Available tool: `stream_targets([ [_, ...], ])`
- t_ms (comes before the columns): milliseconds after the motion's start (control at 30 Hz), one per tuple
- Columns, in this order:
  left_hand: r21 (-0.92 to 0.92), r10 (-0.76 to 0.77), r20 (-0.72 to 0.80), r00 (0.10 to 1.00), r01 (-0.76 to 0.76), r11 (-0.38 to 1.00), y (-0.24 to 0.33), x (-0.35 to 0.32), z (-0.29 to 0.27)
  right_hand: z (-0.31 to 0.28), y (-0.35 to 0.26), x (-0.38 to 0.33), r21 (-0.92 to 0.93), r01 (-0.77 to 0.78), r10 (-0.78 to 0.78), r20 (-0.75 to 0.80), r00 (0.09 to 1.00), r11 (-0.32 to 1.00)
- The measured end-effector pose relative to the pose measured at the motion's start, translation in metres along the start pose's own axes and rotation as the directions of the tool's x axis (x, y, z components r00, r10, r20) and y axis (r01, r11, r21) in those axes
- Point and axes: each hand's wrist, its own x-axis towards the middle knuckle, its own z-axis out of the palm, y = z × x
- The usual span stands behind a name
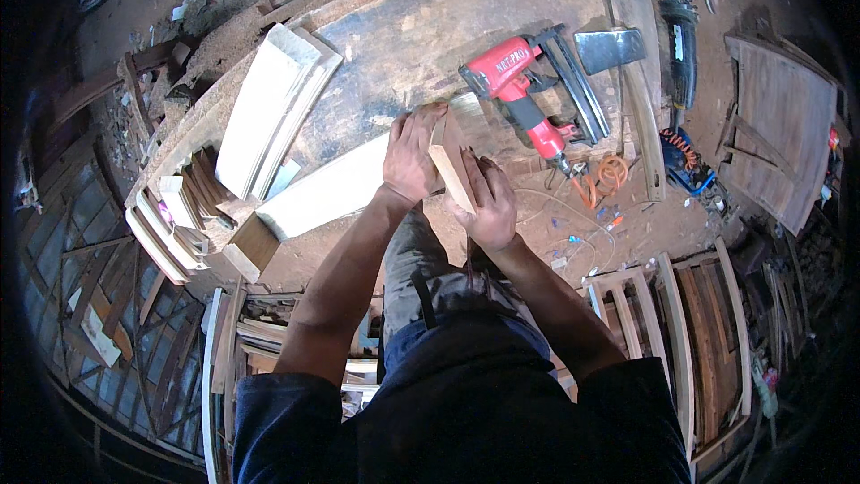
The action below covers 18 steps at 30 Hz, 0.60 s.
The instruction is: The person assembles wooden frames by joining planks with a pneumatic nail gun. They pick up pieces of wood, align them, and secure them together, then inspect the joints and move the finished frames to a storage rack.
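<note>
Overhead: left hand (410, 157) and right hand (488, 202) clasping short pale wooden block (451, 166) on edge over dusty workbench (403, 36); could slip near red nail gun (520, 94).

Desk clutter, wood shop
Red nail gun (524, 94) mid-desk (403, 27), hatchet (609, 49) just beside; black grinder (681, 31) at rt edge; pale boards (273, 103) on lt.

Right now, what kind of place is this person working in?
Most likely a woodworking shop. Both hands hold a short pale wooden block over a sawdust-covered round workbench. A red pneumatic nail gun lies beside it, and unfinished slatted wooden frames are stacked on the floor.
</note>
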Motion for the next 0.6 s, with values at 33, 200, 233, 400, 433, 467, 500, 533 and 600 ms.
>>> stream_targets([
  [33, -0.01, -0.01, 0.001, 1.0, 0.01, 1.0, 0.0017, 0.0009, 0.0003, 0.0005, 0.0001, 0.0, -0.022, 0.008, -0.008, -0.011, 1.0, 1.0],
  [200, 0.09, -0.031, 0.007, 0.999, 0.03, 0.995, 0.0047, 0.0009, 0.0021, 0.0052, -0.0009, 0.0017, -0.035, 0.021, -0.024, -0.08, 0.997, 0.999],
  [233, 0.117, -0.024, 0.009, 1.0, 0.023, 0.993, 0.0047, 0.0015, 0.0025, 0.0061, -0.0019, 0.0023, -0.044, 0.029, -0.033, -0.103, 0.994, 0.999],
  [400, 0.14, -0.048, 0.033, 0.998, 0.043, 0.989, 0.0008, 0.0007, 0.0061, 0.0077, -0.0038, -0.0015, -0.001, -0.033, 0.032, -0.108, 0.994, 0.999],
  [433, 0.15, -0.04, 0.033, 0.999, 0.035, 0.988, 0.0012, 0.0011, 0.0056, 0.0076, -0.0042, -0.0007, -0.006, -0.029, 0.028, -0.114, 0.993, 1.0],
  [467, 0.159, -0.033, 0.034, 0.999, 0.027, 0.987, 0.0015, 0.0014, 0.0052, 0.0063, -0.0049, -0.0009, 0.002, -0.045, 0.045, -0.111, 0.993, 0.999],
  [500, 0.168, -0.026, 0.033, 0.999, 0.02, 0.985, 0.0021, 0.0018, 0.005, 0.0044, -0.0056, -0.0012, 0.01, -0.061, 0.062, -0.106, 0.992, 0.998],
  [533, 0.155, -0.028, 0.029, 0.999, 0.023, 0.988, 0.0015, 0.001, 0.0049, 0.0023, -0.0077, -0.0012, 0.021, -0.076, 0.078, -0.099, 0.992, 0.997],
  [600, 0.127, -0.033, 0.02, 0.999, 0.03, 0.991, 0.0, 0.0016, 0.006, 0.0015, -0.0071, -0.0006, 0.044, -0.073, 0.076, -0.09, 0.993, 0.996],
])
